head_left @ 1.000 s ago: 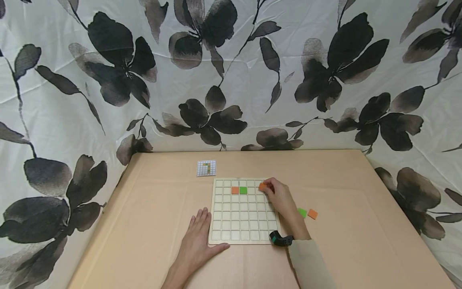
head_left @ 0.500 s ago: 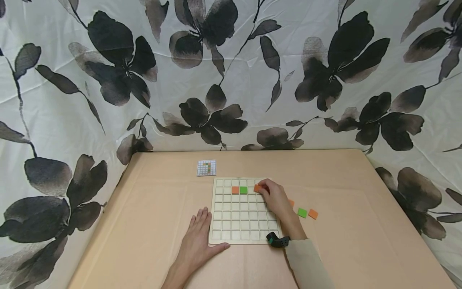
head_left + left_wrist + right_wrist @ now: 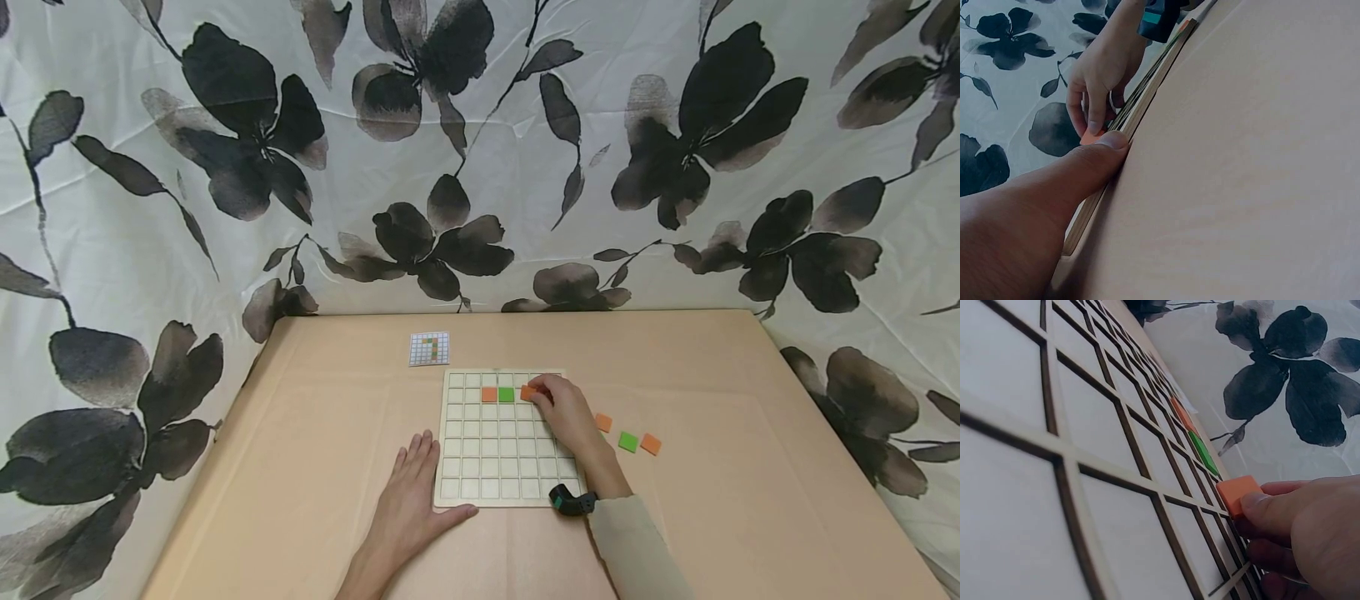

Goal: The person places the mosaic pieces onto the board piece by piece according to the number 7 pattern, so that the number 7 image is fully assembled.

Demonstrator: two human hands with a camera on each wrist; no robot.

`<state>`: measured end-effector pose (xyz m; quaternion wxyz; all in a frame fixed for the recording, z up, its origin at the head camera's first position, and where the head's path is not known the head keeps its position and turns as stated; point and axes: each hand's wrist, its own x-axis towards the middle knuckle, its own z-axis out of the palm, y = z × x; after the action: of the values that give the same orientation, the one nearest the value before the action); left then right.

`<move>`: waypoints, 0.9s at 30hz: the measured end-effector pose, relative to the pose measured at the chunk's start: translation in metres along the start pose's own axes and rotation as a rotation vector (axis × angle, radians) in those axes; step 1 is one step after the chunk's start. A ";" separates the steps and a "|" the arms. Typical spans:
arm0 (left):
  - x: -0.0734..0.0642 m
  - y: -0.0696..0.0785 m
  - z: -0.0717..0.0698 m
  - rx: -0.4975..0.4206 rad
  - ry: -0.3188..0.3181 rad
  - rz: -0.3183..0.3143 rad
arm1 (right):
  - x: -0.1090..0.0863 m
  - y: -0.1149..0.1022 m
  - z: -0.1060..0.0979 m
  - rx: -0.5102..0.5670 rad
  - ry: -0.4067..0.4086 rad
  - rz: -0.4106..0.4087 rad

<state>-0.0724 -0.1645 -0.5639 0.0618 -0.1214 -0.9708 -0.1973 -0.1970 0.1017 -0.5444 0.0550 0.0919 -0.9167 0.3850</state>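
Note:
A pale wooden grid board (image 3: 491, 450) lies on the table. Two square tiles sit side by side in its second row from the far edge: an orange tile (image 3: 489, 394) and, right of it, a green tile (image 3: 506, 394). My right hand (image 3: 564, 414) pinches another orange tile (image 3: 1238, 492) between thumb and fingers, tilted over the grid just right of the green one. Flat and spread, my left hand (image 3: 411, 500) rests along the board's left side. Its thumb (image 3: 1094, 159) lies at the near edge, as the left wrist view shows.
Right of the board lie three loose tiles: an orange one (image 3: 603, 422), a green one (image 3: 628, 442) and another orange one (image 3: 651, 444). A small printed grid card (image 3: 429, 349) lies beyond the board. Floral cloth (image 3: 480, 167) hangs behind the table (image 3: 750, 500).
My right hand has moved left over the board with the orange tile, bringing it close to the green one. A loose orange tile behind the wrist has come into view. The left hand stays put.

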 end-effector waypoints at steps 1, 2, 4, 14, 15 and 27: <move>0.000 0.000 0.000 0.001 0.000 0.001 | 0.000 0.000 0.000 -0.006 0.002 -0.003; 0.000 0.000 0.000 0.003 0.001 0.002 | 0.000 0.000 0.001 -0.007 0.002 -0.005; 0.000 0.000 0.000 0.006 0.002 0.003 | 0.000 0.000 0.002 -0.019 0.002 -0.012; -0.001 0.000 -0.001 0.012 0.010 0.012 | 0.000 -0.002 0.006 -0.077 0.014 -0.037; -0.001 0.000 -0.001 0.012 0.010 0.012 | 0.000 -0.002 0.006 -0.080 0.018 -0.042; 0.000 0.000 0.000 0.003 0.019 0.010 | -0.001 0.001 0.007 -0.069 0.038 -0.091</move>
<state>-0.0720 -0.1646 -0.5639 0.0723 -0.1244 -0.9699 -0.1966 -0.1963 0.0975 -0.5496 0.0930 0.1239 -0.9231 0.3520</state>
